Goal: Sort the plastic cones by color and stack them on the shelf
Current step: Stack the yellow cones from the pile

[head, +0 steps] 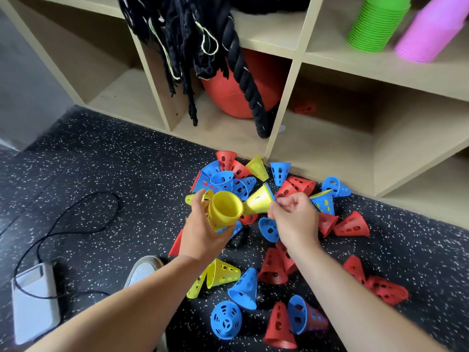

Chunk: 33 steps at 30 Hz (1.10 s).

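Holding a nested stack of yellow cones (224, 209) in the left hand (203, 235): fingers and thumb curl round its side, and its wide mouth is turned up toward the camera. The stack is raised above the floor pile, left of the pile's middle. The right hand (295, 221) is just beside it with fingers curled. It seems to pinch the narrow end of a single yellow cone (258, 201) lying between the two hands, though blur at the fingertips leaves the contact uncertain.

Loose cones (245, 288) in red, blue and yellow are scattered on the black speckled floor (114, 153), most of them tipped on their sides, all perforated. The densest cluster lies between the hands and the foot of the shelf (286, 92). More reds trail off to the right. Two yellow ones lie under the left forearm.

The shelf is pale wood with open compartments.
- Upper right compartment: a green stack (378, 24) and a pink stack (431, 31) side by side, both leaning.
- Lower right compartment: one red cone (305, 107) far back, in shadow.
- Middle column: a thick black rope (239, 72) and black netting (165, 26) with pale cord hang down across the opening. They partly cover a red ball (223, 95) behind them.

At lower left a grey box (34, 303) lies on the floor, and a black cable (111, 195) loops out from it. The toe of a pale shoe (143, 271) shows beside the left forearm.
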Motion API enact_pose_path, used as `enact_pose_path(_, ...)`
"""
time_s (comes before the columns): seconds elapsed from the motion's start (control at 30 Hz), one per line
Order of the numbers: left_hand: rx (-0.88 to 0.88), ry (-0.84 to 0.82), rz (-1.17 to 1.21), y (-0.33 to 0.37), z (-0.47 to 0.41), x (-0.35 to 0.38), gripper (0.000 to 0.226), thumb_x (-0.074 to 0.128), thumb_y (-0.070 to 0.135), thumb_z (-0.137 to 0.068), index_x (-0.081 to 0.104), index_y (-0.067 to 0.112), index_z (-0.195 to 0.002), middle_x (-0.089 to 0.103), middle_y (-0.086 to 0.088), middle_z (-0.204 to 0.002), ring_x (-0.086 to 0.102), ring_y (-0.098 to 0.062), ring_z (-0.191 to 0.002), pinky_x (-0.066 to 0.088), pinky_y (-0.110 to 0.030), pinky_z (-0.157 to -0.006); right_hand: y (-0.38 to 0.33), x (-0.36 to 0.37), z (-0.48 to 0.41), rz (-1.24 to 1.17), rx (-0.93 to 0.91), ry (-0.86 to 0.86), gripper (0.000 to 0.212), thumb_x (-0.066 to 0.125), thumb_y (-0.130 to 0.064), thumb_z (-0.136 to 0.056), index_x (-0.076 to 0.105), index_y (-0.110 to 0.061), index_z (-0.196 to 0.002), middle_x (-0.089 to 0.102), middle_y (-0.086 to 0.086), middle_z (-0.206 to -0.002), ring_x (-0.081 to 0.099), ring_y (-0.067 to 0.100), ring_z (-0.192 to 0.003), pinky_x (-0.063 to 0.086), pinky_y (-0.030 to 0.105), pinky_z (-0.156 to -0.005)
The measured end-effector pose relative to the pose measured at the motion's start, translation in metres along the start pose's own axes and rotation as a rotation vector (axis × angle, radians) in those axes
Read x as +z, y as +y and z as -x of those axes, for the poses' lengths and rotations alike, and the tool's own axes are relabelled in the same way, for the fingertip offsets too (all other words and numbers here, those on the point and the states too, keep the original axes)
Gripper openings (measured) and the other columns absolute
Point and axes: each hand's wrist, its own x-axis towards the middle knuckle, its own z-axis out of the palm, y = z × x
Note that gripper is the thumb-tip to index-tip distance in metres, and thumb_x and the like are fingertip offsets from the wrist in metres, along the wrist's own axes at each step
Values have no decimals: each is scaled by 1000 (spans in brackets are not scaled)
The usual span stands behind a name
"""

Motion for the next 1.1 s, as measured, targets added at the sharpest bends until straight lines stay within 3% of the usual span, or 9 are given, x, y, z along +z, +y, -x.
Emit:
enact_pose_path(0.13,-10,-11,37,8,3,6,101,86,37,-71,20,29,-147,58,11,-124,62,-16,-110,49,-32,-89,-38,-21,6,-137,-125,-2,25,71,2,-86,50,-12,-83,73,8,-80,70,8,-63,53,17,-59)
enact_pose_path(0.23,7,-32,68,19,6,12,102,85,38,-71,19,27,-149,54,18,-120,60,-13,-111,44,-26,-88,-54,-32,15,-60,-199,-74,26,76,-2,-85,53,-14,-83,74,5,-76,71,9,-64,56,20,-63)
enact_pose_path(0.37,37,-45,58,31,8,17,105,86,39,-70,18,26,-149,57,10,-128,59,-15,-115,45,-27,-90,-54,-40,23,56,-240,-177,30,80,0,-79,53,-10,-75,72,0,-72,70,10,-59,59,29,-61)
enact_pose_path(0.5,67,-56,70,41,11,18,106,88,39,-68,17,33,-147,58,10,-128,59,-11,-114,46,-25,-92,-49,-49,27,58,-231,-260,32,82,2,-77,52,-6,-72,73,1,-70,69,13,-55,57,25,-55)
enact_pose_path(0.67,75,-61,46,45,15,21,105,87,40,-67,17,37,-146,58,7,-131,59,-12,-117,51,-35,-96,-50,-57,26,62,-239,-222,32,82,-4,-79,52,-9,-70,74,5,-74,66,16,-52,51,20,-49)
enact_pose_path(0.83,72,-50,50,49,16,27,104,87,39,-68,18,36,-145,58,8,-131,61,-12,-113,52,-35,-93,-53,-62,23,68,-293,-211,28,77,-2,-84,51,-5,-73,72,3,-73,69,14,-56,56,23,-54)
enact_pose_path(1.0,84,-53,64,52,13,32,103,87,37,-68,18,39,-144,58,8,-129,61,-12,-113,50,-33,-94,-51,-65,20,157,-387,-297,34,70,5,-87,50,-14,-65,76,-2,-83,73,8,-70,58,21,-64)
enact_pose_path(1.1,80,-56,69,54,11,35,102,87,37,-68,18,41,-143,58,10,-126,61,-10,-112,51,-33,-93,-52,-64,17,164,-366,-324,33,73,1,-86,50,-12,-65,76,-1,-81,72,10,-66,59,23,-62)
